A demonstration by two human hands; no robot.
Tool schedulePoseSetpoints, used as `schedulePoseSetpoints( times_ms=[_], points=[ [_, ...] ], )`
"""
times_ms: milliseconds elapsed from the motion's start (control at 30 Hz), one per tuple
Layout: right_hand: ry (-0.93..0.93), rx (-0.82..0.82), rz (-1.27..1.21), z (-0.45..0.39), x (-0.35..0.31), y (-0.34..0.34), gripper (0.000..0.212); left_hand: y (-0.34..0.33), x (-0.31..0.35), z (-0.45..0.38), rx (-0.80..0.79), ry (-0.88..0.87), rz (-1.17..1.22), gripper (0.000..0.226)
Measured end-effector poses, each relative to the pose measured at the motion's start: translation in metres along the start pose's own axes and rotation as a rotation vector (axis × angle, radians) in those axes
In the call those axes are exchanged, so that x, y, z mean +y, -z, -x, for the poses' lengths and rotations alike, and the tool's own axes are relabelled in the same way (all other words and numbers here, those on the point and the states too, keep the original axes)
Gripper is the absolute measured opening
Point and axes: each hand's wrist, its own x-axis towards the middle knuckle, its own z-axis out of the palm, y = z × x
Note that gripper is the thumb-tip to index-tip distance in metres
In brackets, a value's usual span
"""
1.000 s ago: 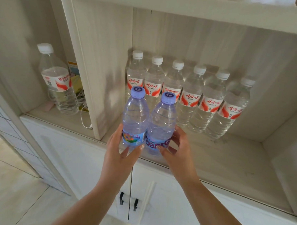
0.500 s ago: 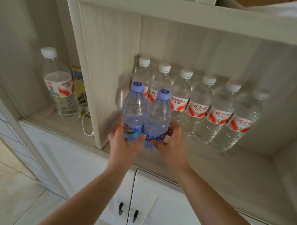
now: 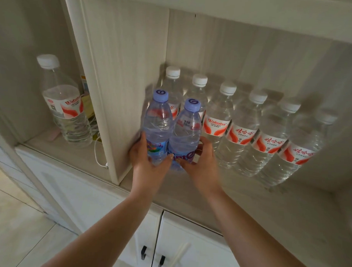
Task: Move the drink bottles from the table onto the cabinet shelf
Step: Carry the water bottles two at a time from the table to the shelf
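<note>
Holding two clear plastic bottles with lilac caps (image 3: pixel 171 131) upright, side by side, touching: left hand (image 3: pixel 148 158) wraps the left one, right hand (image 3: pixel 202 162) the right. Both at the shelf (image 3: pixel 248 203) near-left corner; white-capped bottle row (image 3: pixel 241 127) just behind, so they go down in front.

Two purple-capped bottles stand upright and touching at the left end of the shelf (image 3: pixel 248 197), close to the divider: the left bottle (image 3: pixel 157 122) and the right bottle (image 3: pixel 186 131), both clear with bluish tint and colourful lower labels. Whether their bases rest on the shelf is unclear. Behind them a row of six white-capped bottles (image 3: pixel 243 131), red-and-white labels, runs along the back wall.
</note>
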Motion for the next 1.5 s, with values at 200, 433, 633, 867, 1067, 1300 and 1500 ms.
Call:
schedulePoseSetpoints(
  times_ms=[200,433,633,867,1067,1300,1500],
  points=[
    [-0.023,-0.04,-0.028,0.011,-0.006,0.009,0.084,0.007,0.015,0.007,-0.049,-0.043,0.036,0.082],
    [-0.128,0.083,-0.055,0.072,-0.011,0.064,0.069,0.013,0.012,0.054,-0.323,-0.08,0.059,0.077],
    [-0.263,0.358,-0.024,0.172,-0.015,0.098,0.058,-0.007,0.02,0.083,-0.735,-0.065,0.104,0.083],
    [-0.528,0.771,0.063,0.333,-0.031,0.125,0.057,-0.037,0.044,0.185,-1.277,-0.09,0.14,0.08],
    [-0.667,1.115,0.177,0.493,-0.066,0.132,0.058,-0.033,0.066,0.319,-1.678,-0.181,0.117,0.076],
    [-0.771,1.476,0.261,0.707,-0.129,0.102,0.06,0.027,0.082,0.52,-2.087,-0.319,0.113,0.082],
    [-0.887,1.735,0.32,0.889,-0.197,0.065,0.057,0.115,0.094,0.696,-2.348,-0.308,0.147,0.073]
  ],
)
